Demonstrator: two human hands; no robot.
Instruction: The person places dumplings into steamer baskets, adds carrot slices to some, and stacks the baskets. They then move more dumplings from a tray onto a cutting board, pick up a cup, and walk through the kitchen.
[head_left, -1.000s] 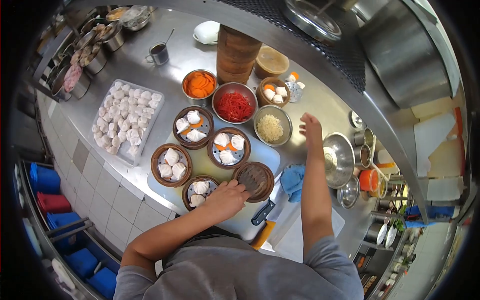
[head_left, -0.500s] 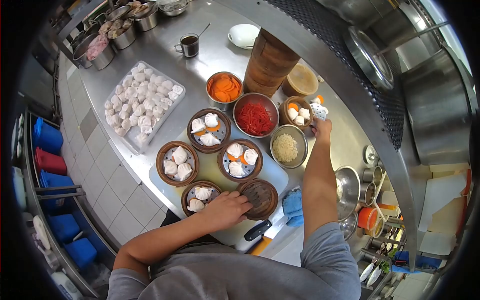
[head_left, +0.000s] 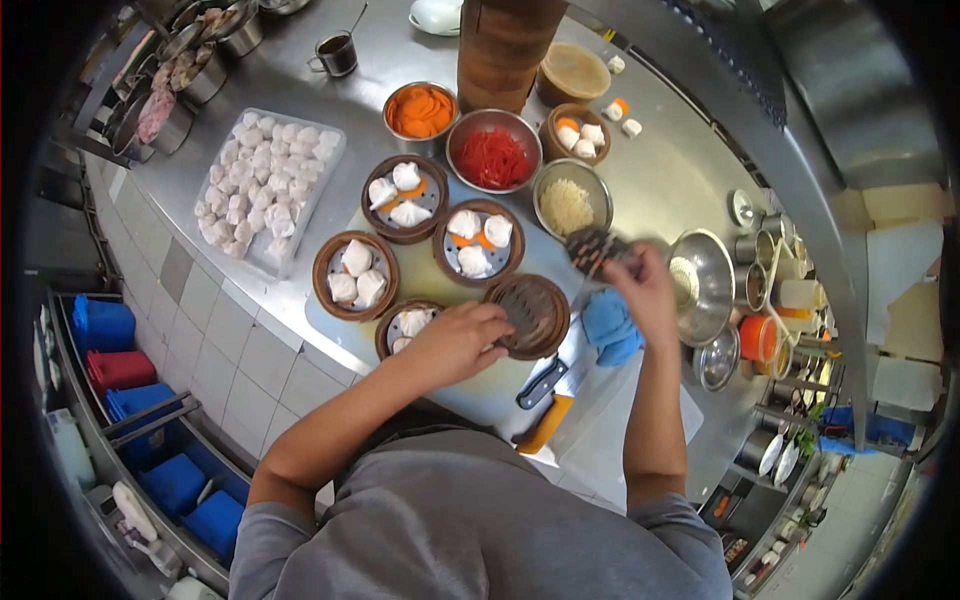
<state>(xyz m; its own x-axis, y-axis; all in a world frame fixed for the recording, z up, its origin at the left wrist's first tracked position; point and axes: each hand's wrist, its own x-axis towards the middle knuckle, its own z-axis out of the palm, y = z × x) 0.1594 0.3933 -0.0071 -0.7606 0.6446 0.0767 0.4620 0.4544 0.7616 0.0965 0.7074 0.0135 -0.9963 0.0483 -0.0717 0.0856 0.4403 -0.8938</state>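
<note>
My left hand point(head_left: 462, 345) grips the near-left rim of a small round bamboo steamer basket point(head_left: 545, 338) with a slatted bottom and no dumplings in it. My right hand point(head_left: 642, 285) pinches the edge of a perforated round liner point(head_left: 592, 250), dark and motion-blurred, held tilted by the bowl of pale chopped bits point(head_left: 567, 207). Left of the bare basket, another steamer basket point(head_left: 408, 325) with white dumplings is partly hidden behind my left hand. Three more baskets of dumplings on perforated liners stand behind, including the nearest one point(head_left: 478, 243).
A plastic tray of dumplings point(head_left: 268, 185) lies left. Bowls of carrot slices point(head_left: 421, 110) and red shreds point(head_left: 493, 150) stand before stacked steamers point(head_left: 508, 55). Loose dumplings point(head_left: 631, 128) sit by a small basket point(head_left: 575, 134). A knife point(head_left: 543, 384) and blue cloth point(head_left: 610, 325) lie near me.
My right hand has come back from the far right beside the small dumpling basket, bringing the perforated liner nearer. My left hand stays on the bare basket. The camera view has shifted.
</note>
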